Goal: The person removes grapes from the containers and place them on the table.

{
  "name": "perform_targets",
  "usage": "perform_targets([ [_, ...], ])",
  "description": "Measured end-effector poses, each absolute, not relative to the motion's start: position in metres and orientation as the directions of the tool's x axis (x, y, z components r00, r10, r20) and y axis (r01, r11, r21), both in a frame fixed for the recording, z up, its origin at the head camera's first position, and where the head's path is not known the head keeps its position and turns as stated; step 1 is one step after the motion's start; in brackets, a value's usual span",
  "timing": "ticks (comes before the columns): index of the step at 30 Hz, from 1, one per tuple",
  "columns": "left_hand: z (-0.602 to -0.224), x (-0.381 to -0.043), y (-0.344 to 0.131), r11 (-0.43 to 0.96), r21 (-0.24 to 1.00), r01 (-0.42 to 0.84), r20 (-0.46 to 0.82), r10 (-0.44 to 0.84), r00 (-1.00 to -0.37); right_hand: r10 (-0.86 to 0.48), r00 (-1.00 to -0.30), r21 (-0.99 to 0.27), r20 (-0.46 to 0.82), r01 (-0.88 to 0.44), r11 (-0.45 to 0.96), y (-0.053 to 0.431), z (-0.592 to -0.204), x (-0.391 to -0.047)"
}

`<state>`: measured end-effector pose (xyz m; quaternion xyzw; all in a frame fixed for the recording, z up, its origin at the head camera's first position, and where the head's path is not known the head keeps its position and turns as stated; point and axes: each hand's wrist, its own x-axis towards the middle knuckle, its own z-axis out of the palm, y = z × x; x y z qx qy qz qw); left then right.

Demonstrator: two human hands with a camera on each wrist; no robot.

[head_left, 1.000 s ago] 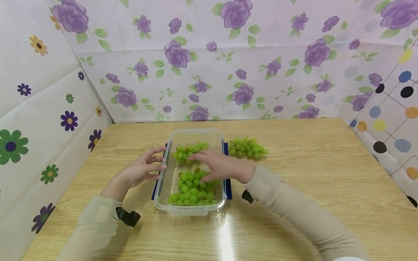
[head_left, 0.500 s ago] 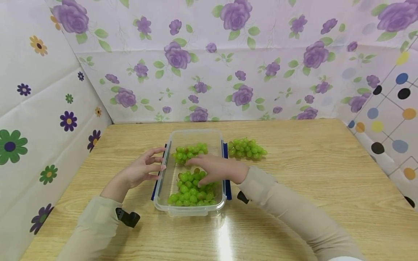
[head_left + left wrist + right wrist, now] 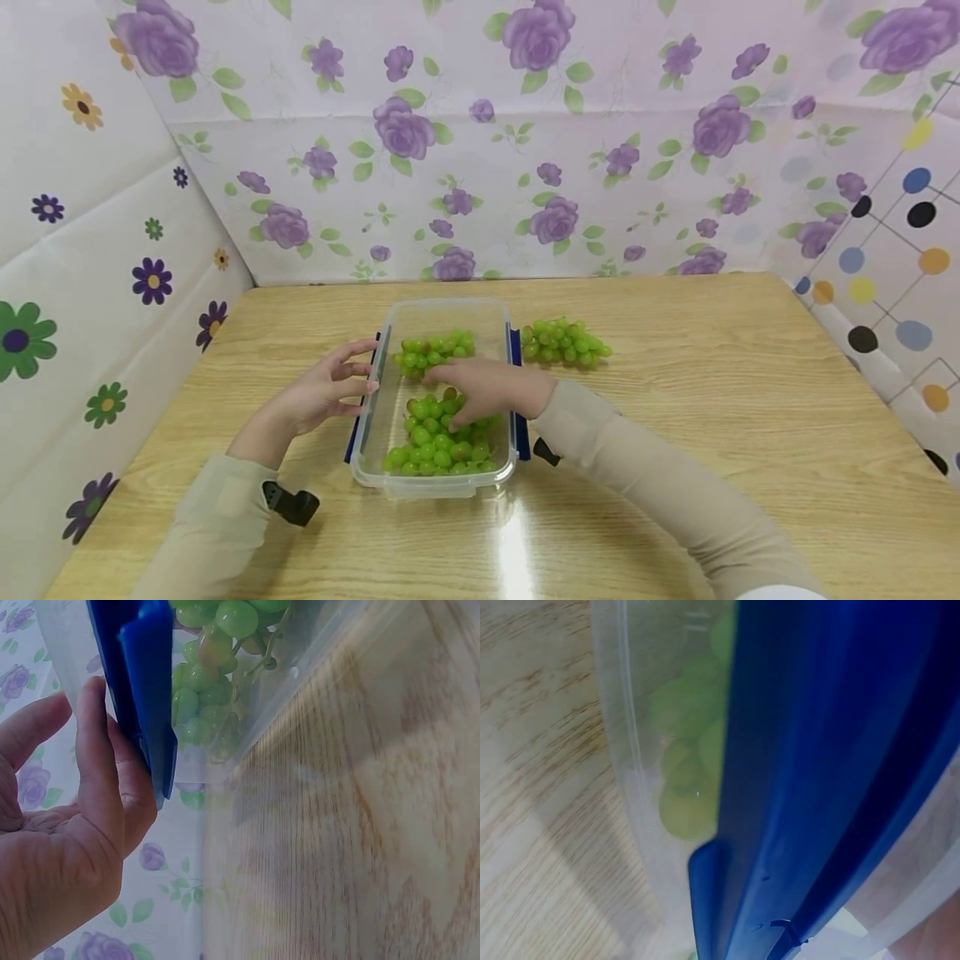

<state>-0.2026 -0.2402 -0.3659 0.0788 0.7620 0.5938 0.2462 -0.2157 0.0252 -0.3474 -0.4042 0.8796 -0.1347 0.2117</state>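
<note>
One loosely spread left hand [image 3: 326, 392], gripping nothing, is touching a clear container [image 3: 431, 485]; the right hand [image 3: 495, 387], thumb and fingers parted, is arching over green grapes [image 3: 435, 446] inside, any hold indiscernible. Another bunch [image 3: 564, 342] is lying on the table [image 3: 697, 367] beside it.

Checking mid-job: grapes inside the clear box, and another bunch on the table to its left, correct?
Wrong side: in the head view, that other bunch lies on the table to the right of the clear box. The grapes inside it are as you said.
</note>
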Motion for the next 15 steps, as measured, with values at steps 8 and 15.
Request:
perform_targets([
  [8, -0.3670, -0.2019, -0.2406, 0.276, 0.944, -0.179, -0.282, 0.402, -0.871, -0.736, -0.612, -0.396, -0.289, -0.624, 0.674, 0.0221, -0.3492, -0.2149],
  [15, -0.3672, -0.2012, -0.2393, 0.266, 0.946, -0.185, -0.282, 0.398, -0.873, -0.719, -0.629, -0.377, -0.296, -0.615, 0.693, 0.0226, -0.3509, -0.2129],
])
